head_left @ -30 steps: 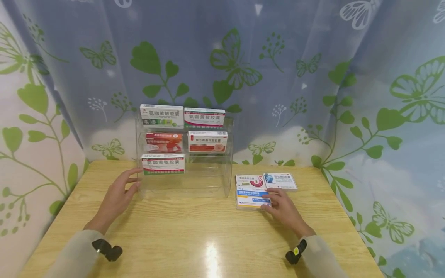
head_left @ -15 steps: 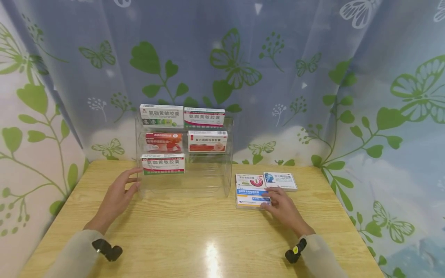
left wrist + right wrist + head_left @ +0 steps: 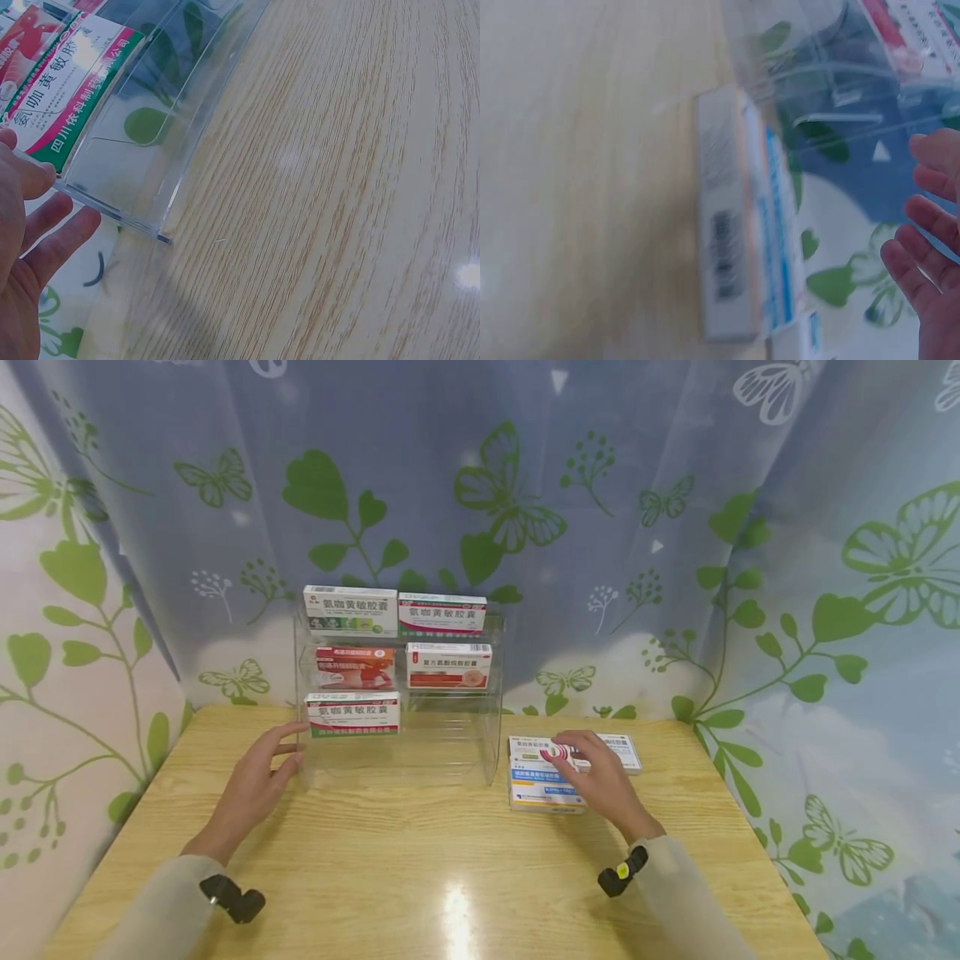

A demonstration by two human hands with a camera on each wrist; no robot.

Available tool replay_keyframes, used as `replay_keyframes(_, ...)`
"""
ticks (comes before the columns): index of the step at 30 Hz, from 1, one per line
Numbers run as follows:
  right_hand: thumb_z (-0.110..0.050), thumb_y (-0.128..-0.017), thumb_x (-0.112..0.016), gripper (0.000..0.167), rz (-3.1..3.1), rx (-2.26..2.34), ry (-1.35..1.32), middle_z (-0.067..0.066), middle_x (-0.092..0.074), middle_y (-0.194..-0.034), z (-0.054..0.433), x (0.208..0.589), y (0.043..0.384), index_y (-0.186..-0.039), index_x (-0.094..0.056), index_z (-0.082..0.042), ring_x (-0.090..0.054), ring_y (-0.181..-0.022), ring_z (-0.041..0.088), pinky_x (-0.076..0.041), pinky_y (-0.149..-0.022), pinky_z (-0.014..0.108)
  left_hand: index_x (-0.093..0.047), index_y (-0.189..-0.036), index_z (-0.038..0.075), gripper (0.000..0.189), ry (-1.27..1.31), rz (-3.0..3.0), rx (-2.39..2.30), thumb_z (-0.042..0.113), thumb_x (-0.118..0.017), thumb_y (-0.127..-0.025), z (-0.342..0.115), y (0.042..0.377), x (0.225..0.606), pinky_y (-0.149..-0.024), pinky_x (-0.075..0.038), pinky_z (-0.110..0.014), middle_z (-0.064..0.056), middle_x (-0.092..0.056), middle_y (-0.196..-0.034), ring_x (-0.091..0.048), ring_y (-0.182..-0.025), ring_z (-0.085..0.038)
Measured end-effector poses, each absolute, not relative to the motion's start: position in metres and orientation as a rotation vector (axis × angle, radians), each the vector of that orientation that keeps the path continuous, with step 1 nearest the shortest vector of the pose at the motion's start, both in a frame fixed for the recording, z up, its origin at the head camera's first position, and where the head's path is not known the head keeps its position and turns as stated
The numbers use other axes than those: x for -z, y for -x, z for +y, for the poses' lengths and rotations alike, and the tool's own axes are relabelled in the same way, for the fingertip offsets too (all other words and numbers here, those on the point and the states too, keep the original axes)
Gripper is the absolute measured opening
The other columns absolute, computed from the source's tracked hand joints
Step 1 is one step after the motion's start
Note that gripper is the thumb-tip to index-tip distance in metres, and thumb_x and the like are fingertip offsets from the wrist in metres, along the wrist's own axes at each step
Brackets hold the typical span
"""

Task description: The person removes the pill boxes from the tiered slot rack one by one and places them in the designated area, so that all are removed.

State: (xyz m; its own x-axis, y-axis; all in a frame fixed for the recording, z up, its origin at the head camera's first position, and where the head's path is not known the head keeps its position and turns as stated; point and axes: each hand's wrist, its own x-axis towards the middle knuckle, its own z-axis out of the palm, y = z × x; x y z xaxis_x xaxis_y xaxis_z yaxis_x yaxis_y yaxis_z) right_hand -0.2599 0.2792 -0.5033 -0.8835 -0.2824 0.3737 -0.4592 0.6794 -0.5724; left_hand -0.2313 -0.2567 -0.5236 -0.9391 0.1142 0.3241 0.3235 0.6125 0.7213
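Note:
My left hand (image 3: 255,781) rests its outstretched fingers against the left side panel of a clear tiered rack (image 3: 427,760). In the left wrist view, its fingertips (image 3: 79,225) sit at the panel's edge beside a white, red and green medicine box (image 3: 82,82). My right hand (image 3: 603,777) hovers above three medicine boxes on the table, fingers spread and holding nothing. Those are a blue-and-white box (image 3: 543,797) in front, a white box with red rings (image 3: 528,749) behind it, and another white box (image 3: 626,753), partly covered by the hand.
Two medicine boxes (image 3: 350,612) stand on the rack's top tier and two, one of them red (image 3: 354,668), on the middle tier. One more (image 3: 354,716) is at the lower left. A patterned curtain (image 3: 420,485) hangs behind the wooden table (image 3: 375,877).
My right hand has lifted off the blue-and-white box and moved back over the ringed box and the rear white one. My left hand stays at the rack.

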Motion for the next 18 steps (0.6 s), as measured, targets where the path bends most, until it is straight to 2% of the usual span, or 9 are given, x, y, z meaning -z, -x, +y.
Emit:
replay_keyframes(6, -0.021, -0.106, -0.075, 0.036, -2.619, -1.037, -0.656, 0.009, -0.069, -0.142, 0.254, 0.482, 0.271, -0.139, -0.071, -0.009, -0.066, -0.131, 0.03, -0.063, -0.106, 0.052, -0.049, -0.159, 0.005, 0.049, 0.369, -2.58, 1.227, -0.001, -0.058, -0.111, -0.256, 0.231, 0.523, -0.09, -0.067, -0.057, -0.029, -0.048, -0.162, -0.067, -0.128, -0.051)
replay_keyframes(12, -0.019, -0.107, -0.073, 0.036, -2.59, -1.073, -0.722, 0.008, -0.068, -0.144, 0.224, 0.46, 0.279, -0.142, -0.069, -0.013, -0.064, -0.135, 0.03, -0.061, -0.111, 0.049, -0.05, -0.158, 0.004, 0.049, 0.372, -2.574, 1.235, -0.002, -0.058, -0.11, -0.255, 0.231, 0.522, -0.089, -0.068, -0.055, -0.029, -0.048, -0.161, -0.067, -0.127, -0.052)
replay_keyframes(18, -0.016, -0.107, -0.073, 0.036, -2.565, -1.117, -0.772, 0.01, -0.068, -0.142, 0.196, 0.444, 0.284, -0.142, -0.069, -0.01, -0.066, -0.132, 0.03, -0.061, -0.111, 0.048, -0.05, -0.158, 0.004, 0.049, 0.373, -2.573, 1.236, -0.003, -0.059, -0.11, -0.256, 0.231, 0.523, -0.089, -0.067, -0.056, -0.029, -0.048, -0.161, -0.067, -0.127, -0.052)
